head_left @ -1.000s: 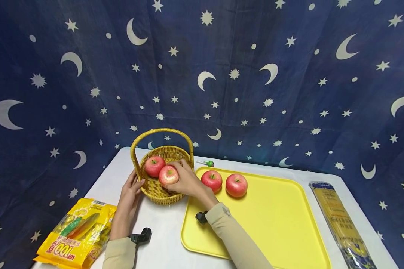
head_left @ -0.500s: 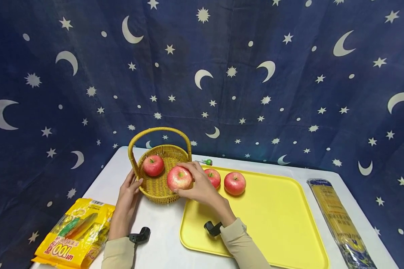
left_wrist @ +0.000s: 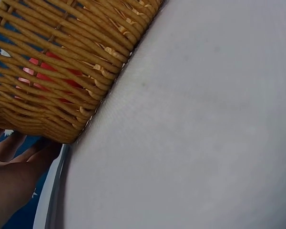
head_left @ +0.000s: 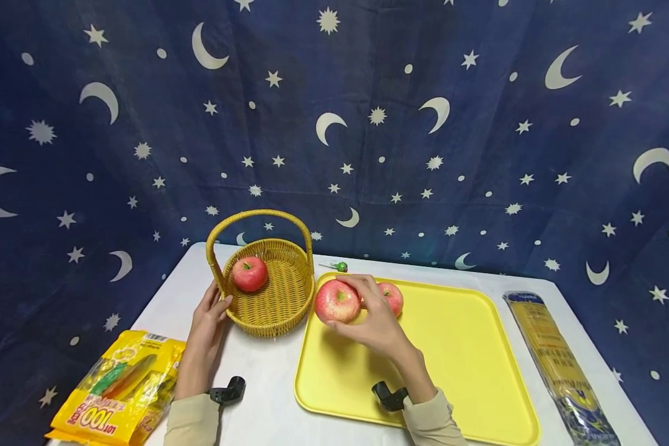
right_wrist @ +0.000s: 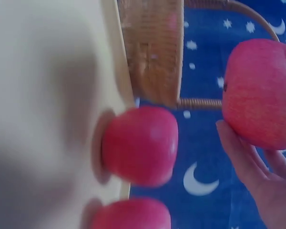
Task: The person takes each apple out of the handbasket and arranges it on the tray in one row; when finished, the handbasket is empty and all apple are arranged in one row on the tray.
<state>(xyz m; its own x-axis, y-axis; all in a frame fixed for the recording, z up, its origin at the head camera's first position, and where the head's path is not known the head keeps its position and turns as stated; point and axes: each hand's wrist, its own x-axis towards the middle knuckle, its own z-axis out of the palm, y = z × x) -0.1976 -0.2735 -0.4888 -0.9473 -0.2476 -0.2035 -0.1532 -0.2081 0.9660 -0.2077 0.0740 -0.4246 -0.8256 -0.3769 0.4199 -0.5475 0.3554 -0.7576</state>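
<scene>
My right hand (head_left: 376, 319) holds a red apple (head_left: 337, 301) above the left part of a yellow tray (head_left: 451, 353), thumb and fingers on opposite sides of it. Two more apples sit on the tray; the right wrist view shows a nearer apple (right_wrist: 140, 145) and a second apple (right_wrist: 133, 215) partly cut off. In the head view one of them is hidden. A wicker basket (head_left: 270, 310) with a tall handle stands left of the tray, with one apple (head_left: 249, 274) inside. My left hand (head_left: 207, 322) grips the basket's left side, thumb at the rim.
A yellow snack bag (head_left: 119, 387) lies at the front left. A long clear-and-gold packet (head_left: 557, 365) lies right of the tray. Behind the tray is a small green-headed lollipop (head_left: 341, 267). A dark blue star-patterned curtain (head_left: 368, 155) closes off the back.
My right hand has lifted the apple out of the basket and carried it right, over the tray. The left hand stays at the basket, where one apple is left.
</scene>
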